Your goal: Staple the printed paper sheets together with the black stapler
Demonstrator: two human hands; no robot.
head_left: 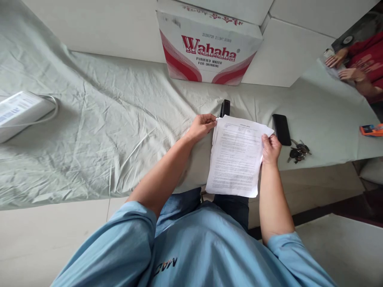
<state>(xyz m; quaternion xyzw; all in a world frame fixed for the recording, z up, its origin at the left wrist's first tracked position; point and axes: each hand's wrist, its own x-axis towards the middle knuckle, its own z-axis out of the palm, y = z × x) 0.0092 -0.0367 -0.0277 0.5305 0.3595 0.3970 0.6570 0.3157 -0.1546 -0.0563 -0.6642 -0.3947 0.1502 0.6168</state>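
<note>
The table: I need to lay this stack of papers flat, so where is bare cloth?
Bare pale green cloth spreads widely between the white box with a cable and the left hand. It is crowded right of the printed paper stack: black phone, bunch of keys, and a small black object behind.

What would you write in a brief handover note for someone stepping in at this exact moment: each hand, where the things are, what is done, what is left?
Left hand: fingers pinch the top left corner of the stack of papers.
Right hand: grips the stack's right edge.
The stack overhangs the table edge; its sheets are fanned unevenly at the top.
Black stapler lies behind the stack; phone and keys to its right.
Done: sheets gathered.
Left: probably squaring the edges.
</note>
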